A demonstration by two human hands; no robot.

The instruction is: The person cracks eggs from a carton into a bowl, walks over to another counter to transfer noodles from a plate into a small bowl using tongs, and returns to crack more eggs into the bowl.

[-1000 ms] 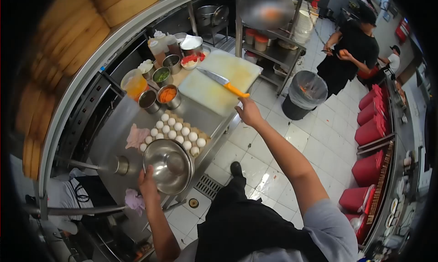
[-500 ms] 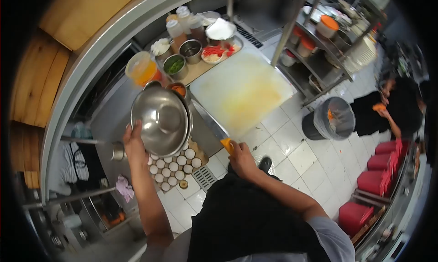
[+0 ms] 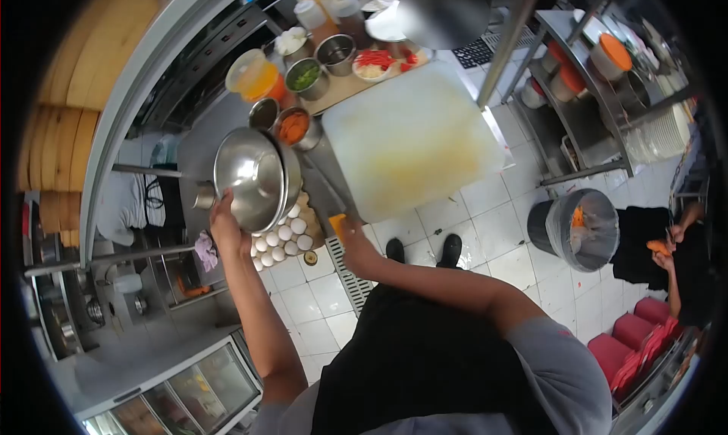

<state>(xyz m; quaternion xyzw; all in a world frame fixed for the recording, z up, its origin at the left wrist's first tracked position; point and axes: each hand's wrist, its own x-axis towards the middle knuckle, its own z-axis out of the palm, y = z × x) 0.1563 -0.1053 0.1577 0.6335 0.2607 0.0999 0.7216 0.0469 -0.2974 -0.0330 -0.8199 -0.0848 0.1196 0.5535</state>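
Observation:
My left hand (image 3: 230, 229) grips the near rim of some nested stainless steel mixing bowls (image 3: 249, 170), which are tilted and partly cover the egg tray. In my right hand (image 3: 356, 247) is a knife (image 3: 327, 186), held by its yellow handle, its blade pointing away from me over the steel counter. The blade lies between the bowls and a large white cutting board (image 3: 402, 147) stained yellow in its middle. White eggs (image 3: 284, 238) sit in a carton tray just right of my left hand. Sliced orange vegetable fills a metal container (image 3: 294, 126) behind the bowls.
Along the counter's back stand chopped greens (image 3: 305, 76), squeeze bottles (image 3: 312, 18) and a plate of red strips (image 3: 373, 64). A lined bin (image 3: 584, 230) is on the tiled floor at right, beside another person's hands (image 3: 667, 253) holding something orange. Shelves (image 3: 584, 101) stand at back right.
The camera view has shifted. My right hand has moved left with the knife, away from the board's near corner and toward the eggs. My left hand still holds the bowls.

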